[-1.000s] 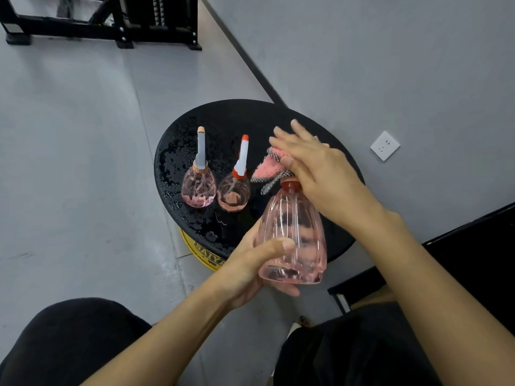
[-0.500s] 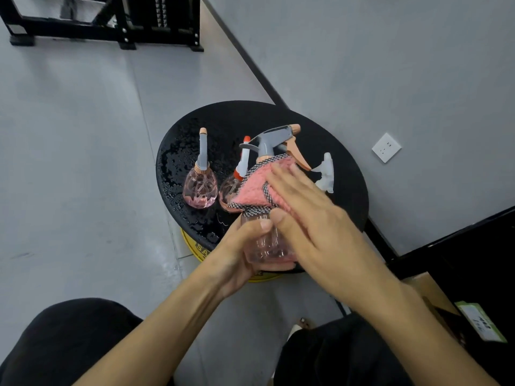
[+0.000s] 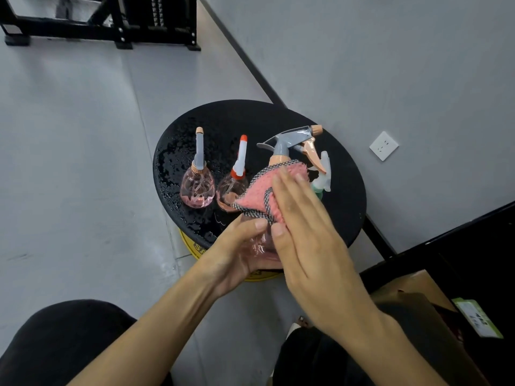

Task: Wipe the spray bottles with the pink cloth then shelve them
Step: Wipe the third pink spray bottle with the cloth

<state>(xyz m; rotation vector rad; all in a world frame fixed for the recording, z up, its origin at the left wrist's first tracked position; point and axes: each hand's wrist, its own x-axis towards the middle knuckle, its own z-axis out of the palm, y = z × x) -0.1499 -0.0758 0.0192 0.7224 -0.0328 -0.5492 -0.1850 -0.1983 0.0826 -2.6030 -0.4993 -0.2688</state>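
Observation:
My left hand (image 3: 237, 256) grips the lower body of a clear pink spray bottle (image 3: 260, 247) with a grey and peach trigger head (image 3: 292, 140), held upright above the near edge of the round black table (image 3: 223, 118). My right hand (image 3: 309, 235) presses the pink cloth (image 3: 257, 192) flat against the bottle's upper body, fingers straight. Two small pink bottles stand on the table: one with a grey nozzle (image 3: 197, 179), one with a red and white nozzle (image 3: 232, 185). A white and green sprayer (image 3: 323, 174) stands behind my right hand, mostly hidden.
The tabletop is wet with droplets and sits on a yellow base (image 3: 195, 247). A grey wall with a white socket (image 3: 384, 146) is at the right. A black rack (image 3: 119, 20) stands far back. A cardboard box (image 3: 418, 288) and a black shelf edge (image 3: 446, 240) are at lower right.
The bottle went from tipped with its base towards me to upright, trigger head now in view. The cloth moved from the neck onto the upper body under my right hand.

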